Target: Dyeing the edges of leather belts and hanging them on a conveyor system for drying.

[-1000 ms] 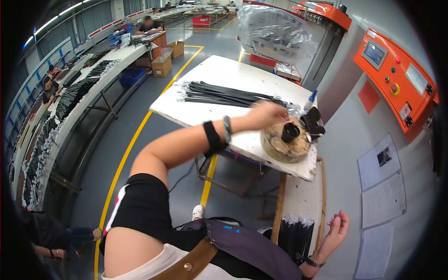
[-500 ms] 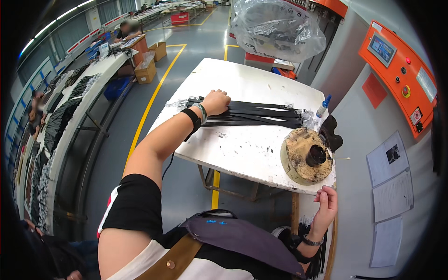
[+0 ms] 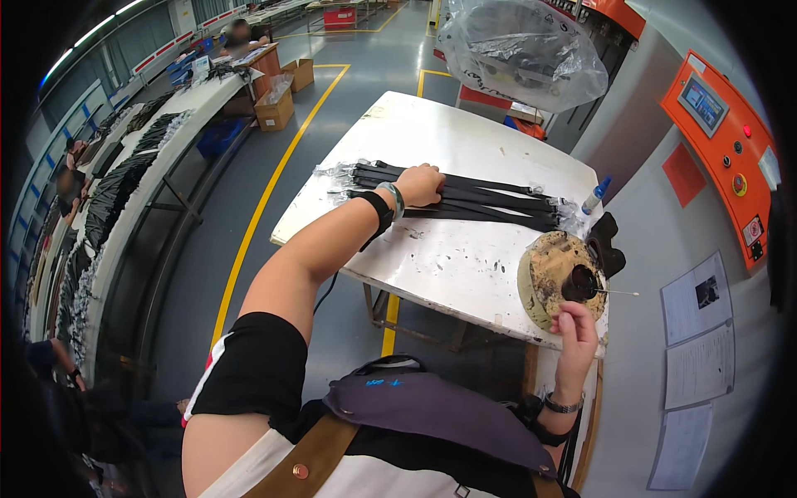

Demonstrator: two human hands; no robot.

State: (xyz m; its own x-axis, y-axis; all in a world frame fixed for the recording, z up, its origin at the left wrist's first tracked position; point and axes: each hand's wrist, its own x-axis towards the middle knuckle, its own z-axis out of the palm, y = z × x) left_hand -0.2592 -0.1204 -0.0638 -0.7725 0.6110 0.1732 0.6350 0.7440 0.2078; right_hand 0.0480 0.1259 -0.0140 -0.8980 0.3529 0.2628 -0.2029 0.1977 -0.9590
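Observation:
Several black straps (image 3: 490, 197) lie side by side across the white table, their ends wrapped in clear plastic. My left hand (image 3: 422, 184) rests over them near the middle, fingers curled down onto the straps. My right hand (image 3: 575, 326) is raised at the table's near right corner, with thumb and fingers drawn together. Whatever those fingers hold, if anything, is too small to make out. Just beyond it stands a round, stained tan block (image 3: 544, 278) with a small dark cup (image 3: 579, 284) on top. A thin white-tipped swab (image 3: 618, 292) sticks out of the cup.
A blue-capped bottle (image 3: 596, 196) stands at the right edge of the white table (image 3: 415, 124), near a black object (image 3: 606, 245). An orange control panel (image 3: 721, 149) and a large clear plastic bag (image 3: 523, 54) are beyond. Another long table (image 3: 191, 116) with straps runs along the left.
My right hand has risen toward the round block and the cup. The left hand stays on the straps. The whole view has shifted slightly.

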